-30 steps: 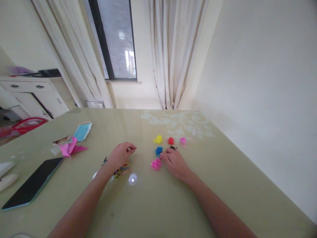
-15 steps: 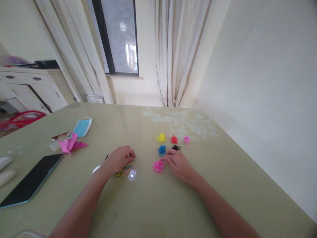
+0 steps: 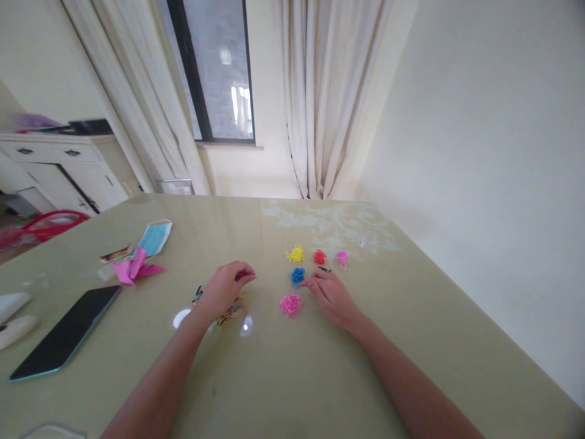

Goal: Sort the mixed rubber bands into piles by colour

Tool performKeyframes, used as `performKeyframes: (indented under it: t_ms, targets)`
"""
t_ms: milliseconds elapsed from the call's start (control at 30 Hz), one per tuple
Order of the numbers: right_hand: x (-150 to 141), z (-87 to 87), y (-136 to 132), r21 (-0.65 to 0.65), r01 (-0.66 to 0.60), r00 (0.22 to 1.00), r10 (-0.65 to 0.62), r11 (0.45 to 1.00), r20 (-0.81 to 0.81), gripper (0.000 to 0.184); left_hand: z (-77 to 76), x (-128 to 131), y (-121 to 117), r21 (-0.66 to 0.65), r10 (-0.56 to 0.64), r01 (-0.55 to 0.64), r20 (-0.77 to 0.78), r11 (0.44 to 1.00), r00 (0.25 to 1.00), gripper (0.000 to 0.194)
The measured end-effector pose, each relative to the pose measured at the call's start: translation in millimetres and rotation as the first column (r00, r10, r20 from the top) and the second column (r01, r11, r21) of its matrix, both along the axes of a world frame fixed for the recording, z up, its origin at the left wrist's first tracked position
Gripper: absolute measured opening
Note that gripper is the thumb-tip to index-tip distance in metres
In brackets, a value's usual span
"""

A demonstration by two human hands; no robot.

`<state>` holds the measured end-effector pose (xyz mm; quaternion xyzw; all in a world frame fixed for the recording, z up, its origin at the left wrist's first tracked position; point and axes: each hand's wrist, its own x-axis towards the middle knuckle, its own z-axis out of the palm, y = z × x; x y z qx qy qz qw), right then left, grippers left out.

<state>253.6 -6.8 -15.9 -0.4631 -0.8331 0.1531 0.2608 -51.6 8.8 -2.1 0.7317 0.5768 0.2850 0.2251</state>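
My left hand (image 3: 228, 283) hovers over a mixed heap of small coloured rubber bands (image 3: 223, 318), thumb and fingertips pinched, with a tiny dark bit showing at the tips, too small to name. My right hand (image 3: 329, 294) rests at the sorted piles, fingers drawn together; whatever they hold is hidden. Its fingertips lie beside the blue rubber bands (image 3: 297, 276). Pink rubber bands (image 3: 290, 305) lie nearer to me. Black rubber bands (image 3: 324, 269) are partly covered by the right hand. Farther back sit yellow rubber bands (image 3: 295, 253), red rubber bands (image 3: 319, 256) and a small pink cup-like piece (image 3: 342, 259).
On the left of the table (image 3: 283, 378) lie a dark tablet-like slab (image 3: 68, 332), a pink folded-paper figure (image 3: 136, 268) and a blue face mask (image 3: 156, 236). A white round object (image 3: 181, 317) is beside my left forearm. A wall bounds the right side.
My left hand has shifted slightly forward and right, away from the mixed heap. My right fingertips have moved off the pink pile toward the blue one. The view has tilted a little.
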Motion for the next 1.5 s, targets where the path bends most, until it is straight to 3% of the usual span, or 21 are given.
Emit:
performKeyframes:
  t_ms: [133, 367, 500, 667, 800, 933, 1100, 1233, 1367, 1500]
  targets:
    - [-0.8, 0.8, 0.8, 0.02, -0.004, 1.0, 0.004, 1.0, 0.003, 0.071, 9.8, 4.3, -2.2, -0.053, 0.019, -0.005, 0.28, 0.999, 0.96, 0.022]
    - [-1.7, 0.0, 2.1, 0.055, -0.008, 1.0, 0.007, 0.998, 0.015, 0.072, 39.8, 26.9, -17.9, -0.03, -0.03, 0.063, 0.629, 0.998, 0.777, 0.028]
    - [-1.6, -1.6, 2.3, 0.06, -0.006, 1.0, 0.005, 0.998, 0.012, 0.072, 57.8, 42.7, -25.7, -0.006, -0.064, 0.097, 0.714, 0.995, 0.698, 0.031]
    - [-0.8, -4.0, 2.7, 0.075, -0.009, 1.0, 0.009, 0.997, -0.005, 0.071, 80.8, 62.6, -36.1, 0.015, -0.114, 0.156, 0.749, 0.988, 0.652, 0.026]
    - [-0.9, -4.6, 3.0, 0.09, -0.014, 1.0, 0.015, 0.996, -0.007, 0.068, 89.8, 72.4, -39.0, 0.048, -0.153, 0.183, 0.768, 0.982, 0.622, 0.02]
    - [-2.6, -2.5, 3.0, 0.106, -0.016, 1.0, 0.013, 0.994, 0.026, 0.064, 78.0, 78.0, -22.0, 0.04, -0.129, 0.15, 0.75, 0.988, 0.649, 0.026]
    - [-6.2, -1.1, 2.4, 0.145, -0.014, 0.993, -0.003, 0.989, 0.119, 0.06, 30.1, 87.5, 21.3, -0.059, -0.038, 0.096, 0.631, 0.994, 0.775, 0.034]
    - [-8.2, -2.6, 2.1, 0.167, -0.023, 0.984, -0.007, 0.986, 0.175, 0.055, -3.1, 97.7, 43.9, -0.146, 0.051, 0.029, 0.517, 0.989, 0.854, 0.026]
    - [-8.7, -2.6, 1.2, 0.171, -0.026, 0.978, -0.01, 0.985, 0.208, 0.051, -11.0, 98.0, 49.1, -0.167, 0.045, 0.034, 0.451, 0.985, 0.892, 0.015]
    - [-8.5, -0.3, -1.0, 0.156, -0.022, 0.975, -0.014, 0.988, 0.223, 0.049, -4.1, 70.9, 45.1, -0.172, 0.039, 0.032, 0.397, 0.985, 0.917, 0.017]
